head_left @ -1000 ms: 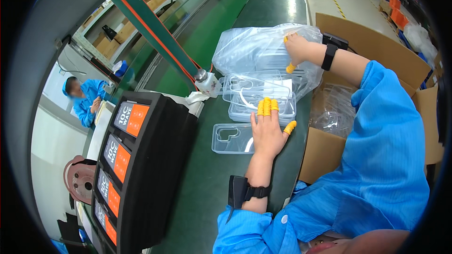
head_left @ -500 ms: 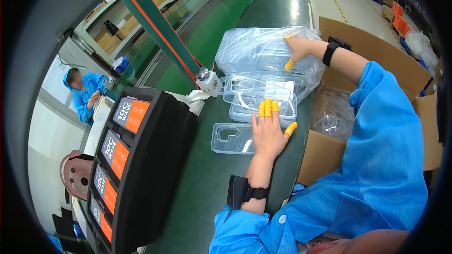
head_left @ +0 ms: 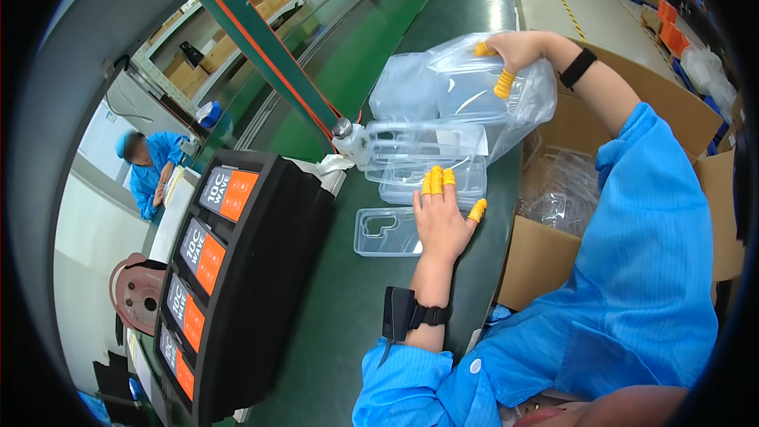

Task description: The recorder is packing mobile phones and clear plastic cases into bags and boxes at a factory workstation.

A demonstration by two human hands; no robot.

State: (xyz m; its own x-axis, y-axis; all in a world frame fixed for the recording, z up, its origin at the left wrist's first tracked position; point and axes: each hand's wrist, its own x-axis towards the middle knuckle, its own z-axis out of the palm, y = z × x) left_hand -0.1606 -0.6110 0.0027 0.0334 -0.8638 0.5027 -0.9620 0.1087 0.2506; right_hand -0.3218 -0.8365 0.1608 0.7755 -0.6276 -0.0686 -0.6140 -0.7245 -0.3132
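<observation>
Resting with its fingers slightly apart, the left hand [head_left: 443, 226] touches the clear trays [head_left: 393, 190] stacked on the bench [head_left: 340, 308], a loose tray [head_left: 384, 243] just beside it. Beyond the trays, the right hand [head_left: 522, 51] is at the top of the clear bag [head_left: 407, 88]; whether it is clamped on the film cannot be told. A carton [head_left: 539, 262] stands right of the bench.

A crumpled, transparent plastic bag [head_left: 531, 115] lay draped around bulky, clear rectangular contents [head_left: 474, 95], its right side bunched upward. Just nearer sat an uneven stack of clear plastic trays [head_left: 394, 190], and before it one shallow single tray [head_left: 387, 237] rested flat, showing a moulded, rounded outline.
</observation>
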